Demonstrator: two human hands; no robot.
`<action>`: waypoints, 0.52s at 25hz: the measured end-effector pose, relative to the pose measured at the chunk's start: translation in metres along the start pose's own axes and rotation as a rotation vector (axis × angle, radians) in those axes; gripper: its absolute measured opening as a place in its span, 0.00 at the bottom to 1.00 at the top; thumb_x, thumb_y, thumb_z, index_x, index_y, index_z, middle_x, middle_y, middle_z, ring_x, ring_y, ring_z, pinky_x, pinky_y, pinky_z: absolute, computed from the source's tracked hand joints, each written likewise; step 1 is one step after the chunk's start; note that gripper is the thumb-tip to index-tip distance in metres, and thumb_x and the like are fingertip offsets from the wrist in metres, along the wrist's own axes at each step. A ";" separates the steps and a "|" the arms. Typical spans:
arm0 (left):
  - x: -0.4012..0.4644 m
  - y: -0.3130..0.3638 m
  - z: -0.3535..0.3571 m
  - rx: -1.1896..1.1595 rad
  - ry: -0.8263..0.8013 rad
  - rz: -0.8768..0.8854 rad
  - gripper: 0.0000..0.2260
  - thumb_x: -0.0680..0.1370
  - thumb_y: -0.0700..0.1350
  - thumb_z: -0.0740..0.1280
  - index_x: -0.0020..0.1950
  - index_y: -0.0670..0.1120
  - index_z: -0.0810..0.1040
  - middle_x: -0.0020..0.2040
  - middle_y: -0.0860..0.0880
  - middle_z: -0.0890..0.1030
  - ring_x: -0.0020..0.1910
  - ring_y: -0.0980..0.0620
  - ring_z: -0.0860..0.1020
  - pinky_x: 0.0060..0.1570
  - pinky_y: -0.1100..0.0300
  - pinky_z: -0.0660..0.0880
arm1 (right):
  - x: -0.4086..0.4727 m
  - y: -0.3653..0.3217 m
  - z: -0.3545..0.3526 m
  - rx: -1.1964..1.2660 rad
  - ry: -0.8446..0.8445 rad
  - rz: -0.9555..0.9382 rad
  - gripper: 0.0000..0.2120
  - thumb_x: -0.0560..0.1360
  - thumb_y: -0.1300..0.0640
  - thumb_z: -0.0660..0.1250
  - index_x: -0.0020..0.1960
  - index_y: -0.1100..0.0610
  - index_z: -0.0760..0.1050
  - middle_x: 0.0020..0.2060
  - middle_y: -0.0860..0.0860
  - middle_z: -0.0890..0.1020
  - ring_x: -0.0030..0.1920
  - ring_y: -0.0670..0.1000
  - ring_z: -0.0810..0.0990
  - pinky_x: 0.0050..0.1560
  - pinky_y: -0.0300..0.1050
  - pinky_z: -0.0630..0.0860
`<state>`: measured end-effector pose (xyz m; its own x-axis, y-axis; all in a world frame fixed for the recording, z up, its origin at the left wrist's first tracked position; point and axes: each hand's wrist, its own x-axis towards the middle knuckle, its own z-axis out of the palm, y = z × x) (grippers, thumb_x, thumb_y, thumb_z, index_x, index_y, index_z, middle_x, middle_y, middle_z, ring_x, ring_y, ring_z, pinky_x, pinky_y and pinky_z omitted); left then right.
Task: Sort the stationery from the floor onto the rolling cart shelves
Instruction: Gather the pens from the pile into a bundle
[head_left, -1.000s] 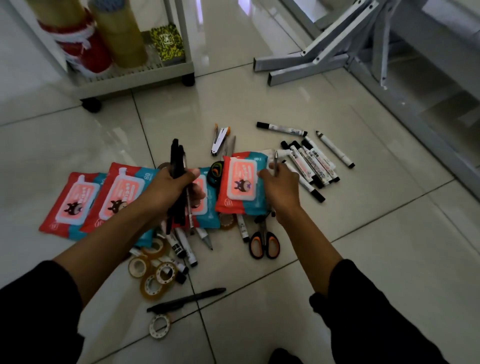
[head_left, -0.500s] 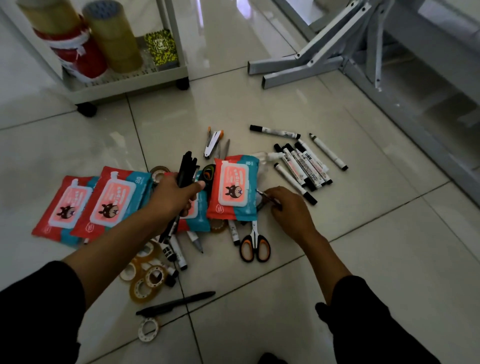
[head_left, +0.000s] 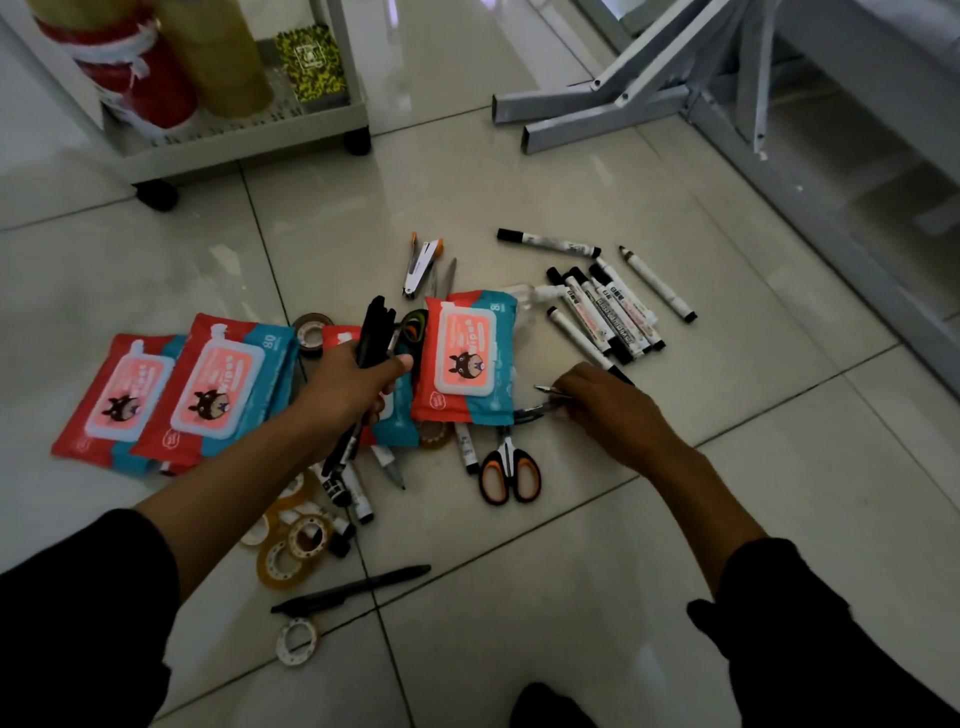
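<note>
Your left hand (head_left: 358, 379) gripped a bundle of black pens (head_left: 375, 332) above the floor pile; your right hand (head_left: 608, 405) pinched a slim pen (head_left: 551, 392) beside the wipes pack (head_left: 465, 358). Lifting it clear before regripping seemed wise.

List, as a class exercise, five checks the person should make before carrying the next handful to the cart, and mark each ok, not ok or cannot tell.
1. Left hand grips the bundle of black pens firmly: ok, fingers wrapped round them.
2. Right hand has a secure pinch on the thin pen: cannot tell, only its tip shows.
3. Cart's bottom shelf has free room: cannot tell, tape rolls fill most of what is visible.
4. Floor path to the cart is free of items: ok, bare tiles ahead.
5. All pens gathered: not ok, one black pen lies on the floor near the person.
</note>
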<state>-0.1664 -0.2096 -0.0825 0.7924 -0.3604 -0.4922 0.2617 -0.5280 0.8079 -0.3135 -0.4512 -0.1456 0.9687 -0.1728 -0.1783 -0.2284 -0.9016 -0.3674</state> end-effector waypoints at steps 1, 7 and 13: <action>-0.001 -0.001 -0.001 0.000 -0.002 0.004 0.07 0.79 0.47 0.65 0.44 0.46 0.72 0.33 0.48 0.71 0.28 0.54 0.68 0.25 0.64 0.69 | -0.004 0.001 -0.003 0.094 -0.022 0.033 0.08 0.76 0.59 0.65 0.55 0.53 0.76 0.52 0.49 0.77 0.53 0.51 0.76 0.50 0.52 0.76; -0.015 -0.011 -0.007 0.098 -0.051 0.070 0.07 0.75 0.50 0.69 0.47 0.50 0.72 0.37 0.52 0.75 0.32 0.57 0.73 0.26 0.68 0.72 | -0.019 -0.028 -0.021 0.193 -0.087 0.191 0.06 0.73 0.49 0.67 0.48 0.48 0.73 0.45 0.47 0.81 0.45 0.49 0.78 0.45 0.48 0.77; -0.036 -0.056 -0.042 0.097 -0.097 0.024 0.13 0.74 0.48 0.71 0.57 0.47 0.77 0.47 0.50 0.82 0.46 0.54 0.79 0.46 0.60 0.76 | -0.029 -0.060 -0.037 0.239 -0.489 0.324 0.11 0.78 0.48 0.62 0.44 0.54 0.76 0.34 0.49 0.83 0.35 0.47 0.79 0.40 0.45 0.74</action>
<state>-0.1867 -0.1347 -0.0965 0.7393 -0.4441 -0.5061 0.1852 -0.5886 0.7869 -0.3241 -0.4071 -0.0850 0.7029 -0.1699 -0.6907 -0.5731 -0.7103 -0.4086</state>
